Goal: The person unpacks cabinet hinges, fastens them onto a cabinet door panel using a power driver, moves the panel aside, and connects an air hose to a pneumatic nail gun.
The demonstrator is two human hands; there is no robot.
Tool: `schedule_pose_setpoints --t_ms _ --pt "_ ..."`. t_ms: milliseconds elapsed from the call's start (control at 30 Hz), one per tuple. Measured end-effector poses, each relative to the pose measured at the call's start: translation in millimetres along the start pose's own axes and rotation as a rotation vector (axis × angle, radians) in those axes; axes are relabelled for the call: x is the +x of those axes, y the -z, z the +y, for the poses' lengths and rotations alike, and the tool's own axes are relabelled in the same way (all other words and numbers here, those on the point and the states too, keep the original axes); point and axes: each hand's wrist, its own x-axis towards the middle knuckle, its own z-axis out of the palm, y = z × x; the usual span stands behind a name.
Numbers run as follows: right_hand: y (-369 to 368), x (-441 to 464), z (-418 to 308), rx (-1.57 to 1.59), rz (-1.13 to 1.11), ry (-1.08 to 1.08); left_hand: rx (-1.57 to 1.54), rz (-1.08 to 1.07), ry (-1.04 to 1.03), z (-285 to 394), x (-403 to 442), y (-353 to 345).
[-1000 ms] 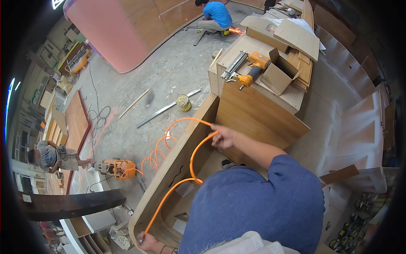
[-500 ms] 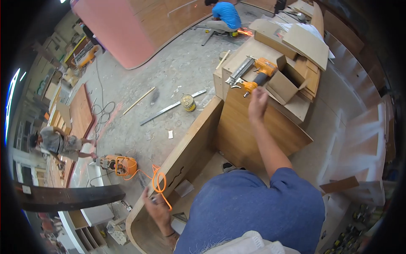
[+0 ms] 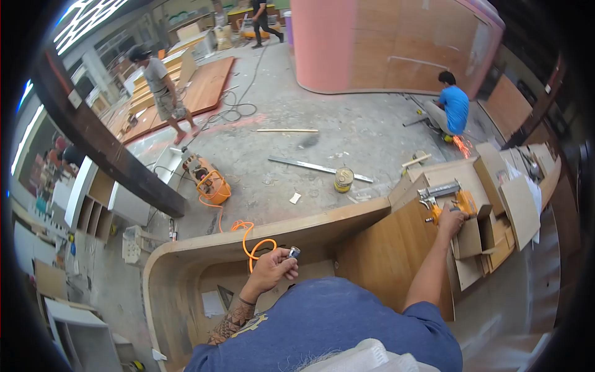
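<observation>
My left hand (image 3: 273, 271) is closed around a metal air hose coupler (image 3: 294, 252), whose end sticks out past the thumb. An orange air hose (image 3: 246, 247) loops beside this hand and over the edge of the curved wooden counter (image 3: 204, 248). My right hand (image 3: 452, 221) is wrapped round the grip of an orange nail gun (image 3: 466, 201) with a silver magazine. The nail gun lies on a wooden top, touching or close to an open cardboard box (image 3: 469, 239). My fingers partly hide its grip.
An orange air compressor (image 3: 212, 186) stands on the floor, left. Beyond the counter lie a metal bar (image 3: 310, 167), a tin can (image 3: 343, 180) and a wooden stick (image 3: 287, 130). One person (image 3: 455, 105) crouches by sparks; another (image 3: 160, 90) stands at left. A dark post (image 3: 111, 142) slants nearby.
My left hand has come up and inward with the coupler. My right hand has closed on the nail gun's grip. The view has swung, and the person at left now stands more upright.
</observation>
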Motion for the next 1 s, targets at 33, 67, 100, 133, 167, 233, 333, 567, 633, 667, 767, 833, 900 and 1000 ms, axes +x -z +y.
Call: schedule_pose_setpoints --t_ms 33,67,100,133,167,233,333,567,633,667,767,833,900,1000 --pt "2.3 1.8 -2.2 -0.021 -0.011 -0.005 0.134 0.001 0.025 1.6 -3.2 0.0" --pt "4.1 1.7 -3.3 -0.043 -0.021 -0.01 0.215 0.034 -0.034 -3.5 -4.6 -3.3" --pt "3.9 1.7 -1.4 -0.037 -0.023 0.013 0.201 0.052 -0.043 -5.5 -7.8 -3.1" --pt "2.5 2.6 2.6 -0.018 0.0 0.008 0.256 0.045 -0.064 -6.9 -10.7 -3.2" --pt "0.6 4.1 5.7 0.002 0.024 0.005 0.31 0.038 -0.084 -10.1 -13.5 -3.9" --pt "3.5 3.1 0.5 0.043 0.038 -0.061 0.365 0.076 -0.211 -31.6 -9.1 -3.0" --pt "-7.1 15.1 9.6 0.139 0.05 -0.198 0.045 0.143 -0.304 -34.9 -7.6 -7.4" --pt "-6.5 21.7 -1.6 0.623 -0.053 -0.392 -0.179 0.103 -0.15 -16.1 -12.4 6.1" --pt "-11.2 29.3 -4.2 0.757 -0.056 -0.432 -0.154 0.104 -0.193 -27.3 -4.2 10.7" --pt "-15.0 32.9 -0.7 0.828 -0.082 -0.423 -0.066 0.151 -0.217 -29.2 -2.0 10.5" --pt "-20.0 39.8 -12.0 0.87 -0.081 -0.439 0.056 0.23 -0.229 -33.7 0.1 9.6" --pt "-48.1 65.6 5.3 1.016 -0.126 -0.541 0.092 0.262 -0.216 -34.6 2.6 5.5" --pt "-43.1 70.9 0.8 1.193 -0.336 -0.494 0.151 0.308 -0.249 -34.9 3.7 1.0" --pt "-31.4 41.2 -13.8 1.382 -0.286 -0.581 0.192 0.32 -0.332 -46.0 10.6 -0.2"
